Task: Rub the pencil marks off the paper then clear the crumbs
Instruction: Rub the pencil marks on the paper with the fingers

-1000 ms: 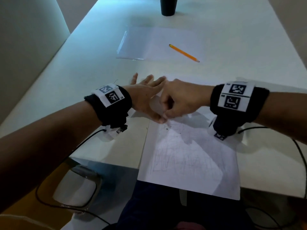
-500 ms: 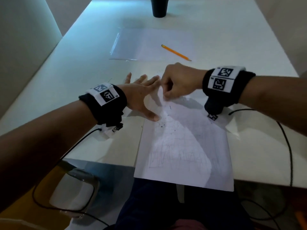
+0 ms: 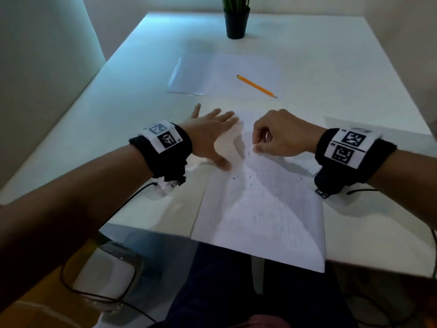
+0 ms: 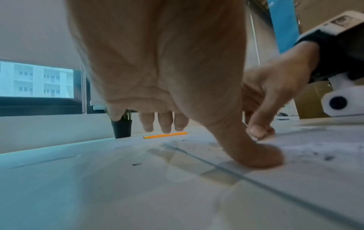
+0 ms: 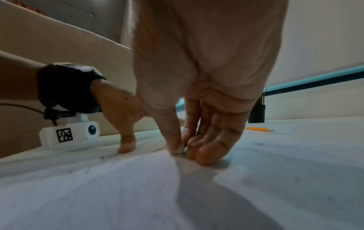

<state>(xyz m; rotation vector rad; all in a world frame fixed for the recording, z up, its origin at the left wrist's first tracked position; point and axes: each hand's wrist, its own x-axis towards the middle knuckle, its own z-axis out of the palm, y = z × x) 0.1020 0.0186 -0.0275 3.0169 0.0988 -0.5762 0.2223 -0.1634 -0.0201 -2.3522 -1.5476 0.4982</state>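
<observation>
Since the earlier frames the two hands have drawn apart: a second ago the right hand [image 3: 281, 136] was pressed up against the left hand [image 3: 210, 138], and now a bare strip of paper [image 3: 260, 209] shows between them, while the head view has tipped up enough to bring in the whole potted plant [image 3: 236, 20] at the far end of the white table [image 3: 118, 114]. Left hand lies flat with fingers spread and straight, holding nothing, its thumb [image 4: 254, 154] pressing down the sheet's left edge near the far corner. Right hand has its fingers curled, thumb and fingertips pinching a small white eraser [image 5: 179, 150] whose lower end touches the paper in the sheet's upper part. Faint pencil marks [image 3: 267, 218] cover the sheet's lower half, which hangs past the table's near edge over the person's lap. Dark eraser crumbs [image 3: 238, 177] are scattered on the paper just below and between the hands, and a few lie on the bare tabletop beside the sheet's left edge. Farther back, well apart from the hands, a yellow pencil [image 3: 256, 86] rests diagonally on a second sheet [image 3: 236, 65], partly covered by a clear plastic sleeve [image 3: 186, 74]. Both wrists carry black bands with printed markers and a white camera beneath.
</observation>
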